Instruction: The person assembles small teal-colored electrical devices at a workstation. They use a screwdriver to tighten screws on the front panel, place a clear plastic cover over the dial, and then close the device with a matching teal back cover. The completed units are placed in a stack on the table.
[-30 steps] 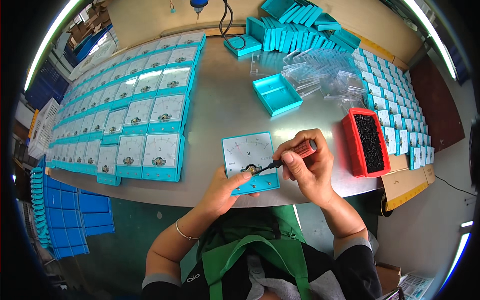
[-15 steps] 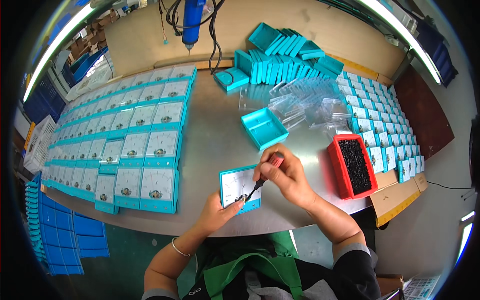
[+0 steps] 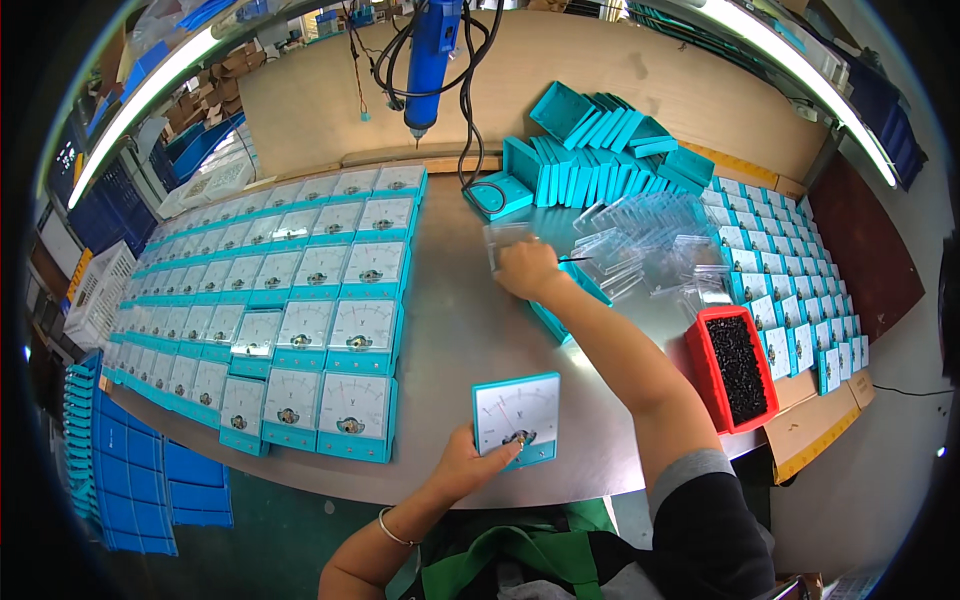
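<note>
You're working at a grey table (image 3: 450, 330) carrying rows of finished teal panel meters (image 3: 290, 290) on your left, a stack of teal cases (image 3: 600, 165) at the back, and a red tray (image 3: 735, 365) of small black screws on your right. Your left hand (image 3: 470, 462) is pinning the single teal meter (image 3: 516, 418) at the near edge, fingers curled on its lower corner. Your right hand (image 3: 527, 268) is reaching over the open teal case toward the clear plastic covers (image 3: 650, 245), fingers closed around a thin dark tool; whether they're touching a cover, cannot tell. Covers are looking light, stiff, slippery and scratch-prone, so you're best gripping edges, not faces.
</note>
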Tool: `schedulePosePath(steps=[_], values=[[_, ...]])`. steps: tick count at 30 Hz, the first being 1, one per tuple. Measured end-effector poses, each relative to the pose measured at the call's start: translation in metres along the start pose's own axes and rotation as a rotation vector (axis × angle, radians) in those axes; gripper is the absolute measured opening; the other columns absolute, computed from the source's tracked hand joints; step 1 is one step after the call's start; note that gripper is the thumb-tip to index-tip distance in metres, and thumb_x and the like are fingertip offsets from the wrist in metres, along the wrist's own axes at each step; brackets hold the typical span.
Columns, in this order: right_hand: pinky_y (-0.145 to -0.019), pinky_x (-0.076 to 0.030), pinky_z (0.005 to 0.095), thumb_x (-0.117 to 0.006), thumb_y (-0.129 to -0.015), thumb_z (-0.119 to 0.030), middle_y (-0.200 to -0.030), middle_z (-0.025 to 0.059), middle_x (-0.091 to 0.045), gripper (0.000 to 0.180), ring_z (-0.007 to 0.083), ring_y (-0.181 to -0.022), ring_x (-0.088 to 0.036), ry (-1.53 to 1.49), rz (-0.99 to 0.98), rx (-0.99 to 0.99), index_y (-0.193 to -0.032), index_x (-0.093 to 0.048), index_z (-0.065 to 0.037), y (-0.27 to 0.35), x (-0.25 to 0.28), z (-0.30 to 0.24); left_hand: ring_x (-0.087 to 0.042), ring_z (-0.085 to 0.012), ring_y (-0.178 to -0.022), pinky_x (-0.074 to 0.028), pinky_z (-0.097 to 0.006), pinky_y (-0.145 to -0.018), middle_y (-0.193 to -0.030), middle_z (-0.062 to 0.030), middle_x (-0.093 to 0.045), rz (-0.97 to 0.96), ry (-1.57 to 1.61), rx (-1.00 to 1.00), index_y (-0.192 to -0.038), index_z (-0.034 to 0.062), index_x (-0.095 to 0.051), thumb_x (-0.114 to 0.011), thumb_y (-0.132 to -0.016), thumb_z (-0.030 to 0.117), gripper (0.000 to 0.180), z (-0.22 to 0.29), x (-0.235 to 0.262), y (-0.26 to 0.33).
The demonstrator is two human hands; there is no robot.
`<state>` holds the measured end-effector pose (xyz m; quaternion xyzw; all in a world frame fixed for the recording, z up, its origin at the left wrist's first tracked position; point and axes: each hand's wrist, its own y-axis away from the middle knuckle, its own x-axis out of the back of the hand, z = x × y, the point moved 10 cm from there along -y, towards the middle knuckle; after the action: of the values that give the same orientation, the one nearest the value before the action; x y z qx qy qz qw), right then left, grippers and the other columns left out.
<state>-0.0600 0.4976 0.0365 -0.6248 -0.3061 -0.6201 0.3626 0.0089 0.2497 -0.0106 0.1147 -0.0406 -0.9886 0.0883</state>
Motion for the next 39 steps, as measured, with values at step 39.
schedulePosePath(steps=[39], values=[[-0.059,-0.048,0.0294,-0.066,-0.072,0.003,-0.077,0.0101,-0.063,0.013,0.0201,-0.064,-0.060,-0.752,0.144,-0.001,-0.083,-0.062,-0.001,0.276,0.079,0.039,-0.066,-0.0251,-0.087,-0.058,-0.039,-0.063,-0.105,-0.0156,-0.061,0.162,0.369,-0.046,-0.116,-0.0039,-0.049,-0.061,-0.085,0.012,0.037,0.004,0.015,0.008]])
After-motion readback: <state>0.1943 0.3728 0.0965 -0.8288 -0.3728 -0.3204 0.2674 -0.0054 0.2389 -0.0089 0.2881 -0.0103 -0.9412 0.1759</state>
